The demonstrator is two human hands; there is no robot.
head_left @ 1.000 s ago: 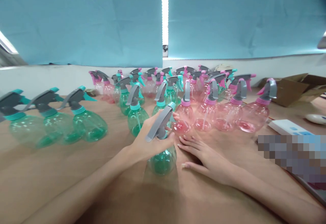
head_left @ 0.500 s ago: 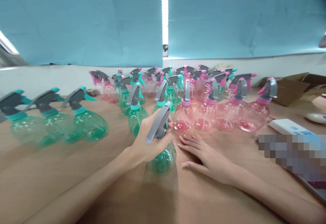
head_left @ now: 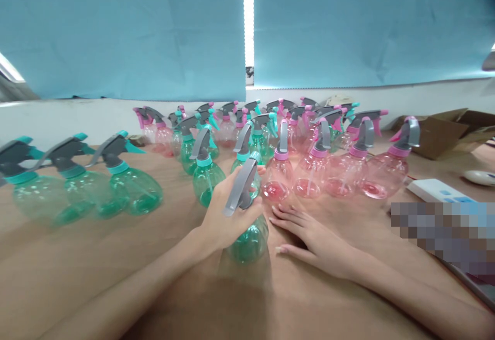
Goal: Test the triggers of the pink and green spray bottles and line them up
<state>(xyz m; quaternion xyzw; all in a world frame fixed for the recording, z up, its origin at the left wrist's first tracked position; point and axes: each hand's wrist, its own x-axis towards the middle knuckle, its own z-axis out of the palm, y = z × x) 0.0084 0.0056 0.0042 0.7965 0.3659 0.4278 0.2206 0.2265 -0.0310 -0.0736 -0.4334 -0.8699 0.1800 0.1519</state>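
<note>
A green spray bottle (head_left: 249,242) with a grey sprayer head stands upright on the table in front of me. My left hand (head_left: 228,208) is around its neck from the left, the thumb on the near side; the other fingers are partly hidden behind the head. Flat on the tabletop to the right lies my right hand (head_left: 309,234), fingers spread and holding nothing. Just beyond the hands are another green spray bottle (head_left: 208,183) and a pink spray bottle (head_left: 277,180), both upright with a little liquid inside.
Several green spray bottles (head_left: 135,190) stand at left. A row of pink ones (head_left: 384,175) is at right, with more bottles crowded behind. At the right are a cardboard box (head_left: 436,134), a white box (head_left: 441,191) and a white mouse-like object (head_left: 479,177). Blue curtains (head_left: 127,31) hang behind.
The fingers of my left hand have straightened slightly behind the sprayer head, and the bottle has barely shifted. My right hand has stayed in place.
</note>
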